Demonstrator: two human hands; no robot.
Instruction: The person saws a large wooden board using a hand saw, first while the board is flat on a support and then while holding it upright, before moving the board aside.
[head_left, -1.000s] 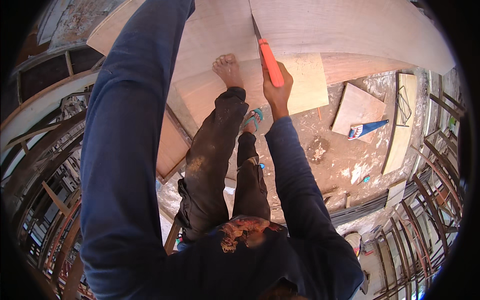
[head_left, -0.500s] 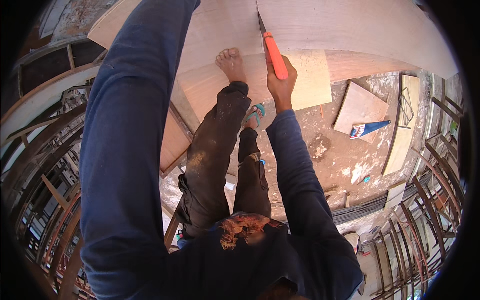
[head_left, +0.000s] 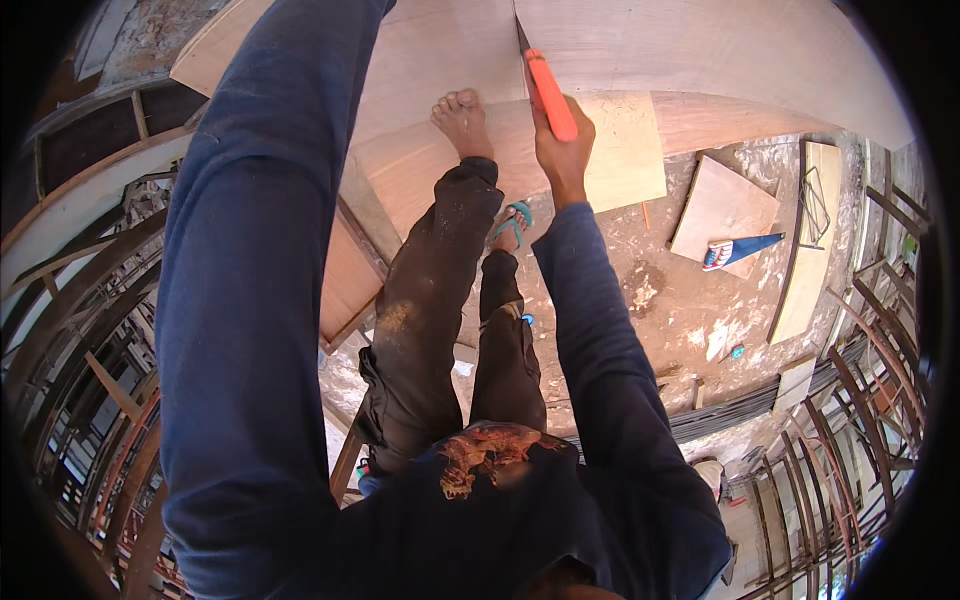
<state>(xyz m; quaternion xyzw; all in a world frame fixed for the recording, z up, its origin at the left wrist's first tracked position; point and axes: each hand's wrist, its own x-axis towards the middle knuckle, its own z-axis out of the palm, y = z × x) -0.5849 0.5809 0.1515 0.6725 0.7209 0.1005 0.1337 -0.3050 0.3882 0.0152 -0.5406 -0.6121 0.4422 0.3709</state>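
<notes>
Here's the right hand [head_left: 566, 163], fingers wrapped around the orange handle [head_left: 554, 102] of the saw [head_left: 543, 76], its blade [head_left: 522, 38] reaching ahead of them to the pale plywood [head_left: 680, 50]! The left hand is out of view; its fingers I can't tell.

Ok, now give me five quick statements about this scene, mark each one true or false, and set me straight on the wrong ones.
1. The right grip holds an orange-handled saw. True.
2. That saw's blade points back toward the person's body. False: the blade points away from the body.
3. The left grip is out of view. True: the left sleeve runs out past the top edge.
4. Both feet wear sandals. False: the left foot is bare; only the other has a teal sandal.
5. A blue-bladed saw lies partly on a wooden board, off to the right. True.
</notes>
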